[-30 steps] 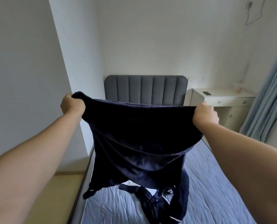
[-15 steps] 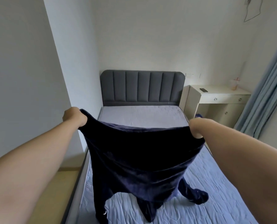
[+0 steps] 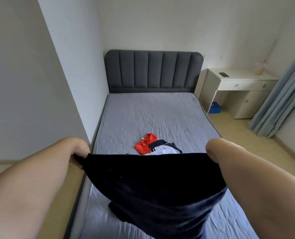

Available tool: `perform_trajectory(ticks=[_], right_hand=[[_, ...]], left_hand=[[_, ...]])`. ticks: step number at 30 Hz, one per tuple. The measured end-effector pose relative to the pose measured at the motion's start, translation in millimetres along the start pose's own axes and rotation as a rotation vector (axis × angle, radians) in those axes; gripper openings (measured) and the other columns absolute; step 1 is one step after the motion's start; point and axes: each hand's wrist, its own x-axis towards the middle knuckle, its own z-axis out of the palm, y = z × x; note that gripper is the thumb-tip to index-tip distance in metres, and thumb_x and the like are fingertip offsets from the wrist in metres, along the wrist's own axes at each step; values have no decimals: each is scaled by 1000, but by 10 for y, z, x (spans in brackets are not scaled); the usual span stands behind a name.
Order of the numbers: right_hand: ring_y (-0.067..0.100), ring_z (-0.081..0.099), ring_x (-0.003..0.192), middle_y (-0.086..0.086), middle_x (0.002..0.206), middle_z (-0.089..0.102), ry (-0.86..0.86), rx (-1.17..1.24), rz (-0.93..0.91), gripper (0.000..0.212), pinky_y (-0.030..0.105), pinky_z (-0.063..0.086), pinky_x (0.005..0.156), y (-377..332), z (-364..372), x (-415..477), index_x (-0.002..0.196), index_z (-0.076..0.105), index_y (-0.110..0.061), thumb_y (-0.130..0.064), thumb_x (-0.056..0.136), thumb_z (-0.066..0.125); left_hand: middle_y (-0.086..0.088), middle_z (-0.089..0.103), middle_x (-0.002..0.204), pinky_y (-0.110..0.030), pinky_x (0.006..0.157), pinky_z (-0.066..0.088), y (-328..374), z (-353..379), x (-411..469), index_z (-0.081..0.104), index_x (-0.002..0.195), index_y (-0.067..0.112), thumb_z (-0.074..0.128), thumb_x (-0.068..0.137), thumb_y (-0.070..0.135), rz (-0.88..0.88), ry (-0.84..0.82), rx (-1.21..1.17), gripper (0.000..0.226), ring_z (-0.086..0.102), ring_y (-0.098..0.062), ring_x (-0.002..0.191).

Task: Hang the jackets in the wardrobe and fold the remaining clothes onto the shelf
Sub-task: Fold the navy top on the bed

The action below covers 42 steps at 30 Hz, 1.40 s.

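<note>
Left grip (image 3: 78,153): fingers curled tight round the left corner of the dark navy garment (image 3: 152,187), pinching its top edge. The garment is spread between both hands over the near end of the bed (image 3: 160,114), top edge taut, lower part draped down and bunching on the mattress. It looks soft, plush and fairly thick. Light enough, I'd judge, but floppy, with no stiffness, so it needs two corner holds or a flat surface. Best taken at the corners of that top edge, as now.

Beyond the edge, mid-bed, lie a red garment (image 3: 144,144) and, touching it, a white-and-navy garment (image 3: 164,149), partly hidden.

Right grip (image 3: 214,150): fingers hidden by the hand's own back. The taut edge runs straight to it, so judged clamped on the right corner.

Far right stands a white worktop (image 3: 246,79) with a phone (image 3: 224,74) on it, and beside it a curtain (image 3: 281,104).

Versus a second ago, the garment was up in front of the headboard and hanging free. It has dropped low and its hem has reached the mattress. Both hands hold the same corners.
</note>
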Motion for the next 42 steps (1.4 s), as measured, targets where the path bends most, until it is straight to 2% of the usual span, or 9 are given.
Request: perform_trajectory(ticks=[2, 4, 6, 8, 15, 23, 29, 34, 42], right_hand=[[17, -22, 61, -1, 68, -16, 2, -304, -107, 45, 40, -12, 69, 40, -152, 247, 77, 13, 17, -14, 110, 14], [25, -12, 52, 3, 58, 0, 108, -757, -81, 48, 57, 6, 112, -137, -470, 444, 62, 21, 3, 3, 109, 13], [25, 36, 48, 15, 66, 41, 366, -1150, 101, 38, 33, 54, 92, -641, -884, 688, 69, 47, 4, 8, 104, 31], [27, 58, 82, 13, 84, 54, 641, -1351, 88, 10, 30, 48, 74, -1028, -1293, 943, 93, 57, 0, -3, 97, 48], [44, 61, 111, 25, 123, 59, 721, -1086, -121, 45, 50, 55, 91, -1459, -911, 1593, 129, 52, -3, -10, 85, 53], [14, 59, 87, -16, 89, 56, 711, -643, -697, 47, 25, 44, 78, -2114, 76, 1508, 99, 57, -31, -15, 68, 26], [25, 59, 90, -3, 93, 61, 715, -775, -520, 31, 32, 50, 77, -1747, -222, 1594, 83, 57, -28, -5, 77, 36], [31, 54, 90, 15, 119, 58, 652, -1171, -275, 27, 34, 46, 78, -725, -1073, 1832, 101, 61, -17, -1, 89, 44], [33, 51, 81, 10, 124, 35, -12, -2150, 142, 31, 43, 49, 71, 1585, -2697, 1810, 117, 48, -13, 1, 91, 53]], left_hand=[[-23, 72, 89, -37, 79, 62, -12, 38, 115, 67, 102, -8, 57, 90, -9, -47, -21, 49, 16, 72, -29, 76], [-19, 71, 90, -35, 82, 60, -3, 82, 258, 68, 99, -3, 63, 89, -2, -78, -49, 99, 12, 71, -28, 79], [-19, 68, 89, -31, 68, 58, 53, 91, 402, 67, 95, -2, 62, 90, 0, -92, -9, 85, 8, 68, -30, 79], [-20, 66, 79, -28, 46, 51, 140, 45, 522, 64, 82, -6, 67, 88, -4, -60, 141, -88, 7, 66, -33, 69], [-26, 61, 125, -43, 87, 52, 821, -715, 602, 56, 122, -5, 59, 90, 0, 101, 828, -426, 32, 61, -43, 113], [1, 52, 107, -21, 63, 42, 1186, -1683, 68, 44, 103, 21, 51, 93, 9, 502, 1156, -894, 18, 52, -20, 87], [-4, 69, 96, -21, 54, 50, 798, -1343, 444, 68, 76, 21, 42, 78, -8, 398, 985, -889, 39, 63, -26, 85], [-6, 74, 97, -29, 76, 47, 169, -328, 1279, 74, 69, 25, 37, 77, -10, 210, 812, -679, 51, 62, -28, 85], [-12, 74, 106, -30, 79, 48, -1074, 1858, 2699, 81, 92, 18, 46, 84, -12, 78, 580, -224, 46, 65, -35, 92]])
